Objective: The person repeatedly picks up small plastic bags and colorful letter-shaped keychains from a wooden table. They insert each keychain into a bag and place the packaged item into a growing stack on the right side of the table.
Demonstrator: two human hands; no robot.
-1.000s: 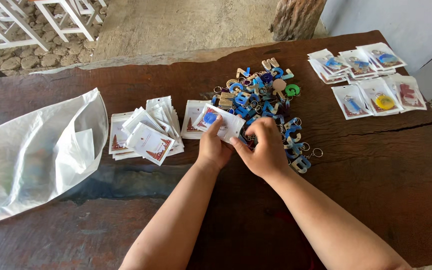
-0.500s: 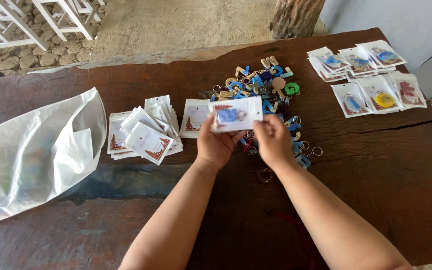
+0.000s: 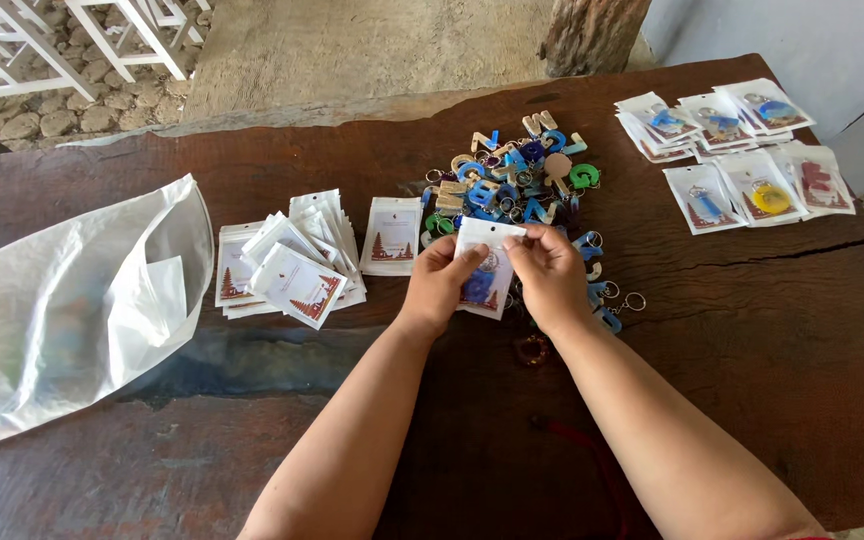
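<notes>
Taking the heap of coloured letter-shaped keychains [image 3: 512, 185] in the middle of the dark wooden table [image 3: 752, 380] as the landmark: far left of it lies one large crumpled white plastic bag [image 3: 52, 300]. Nearer left sits a loose stack of small white printed packets [image 3: 287, 262], too overlapped to count, and one single packet [image 3: 392, 235] just beside the heap. In front of the heap, the left hand [image 3: 442, 285] and right hand [image 3: 549, 275], both forearms reaching forward, pinch one small white packet holding a blue keychain [image 3: 487, 265] by its upper edges, fingers closed narrow. Far right lie filled packets [image 3: 742, 150], about nine.
</notes>
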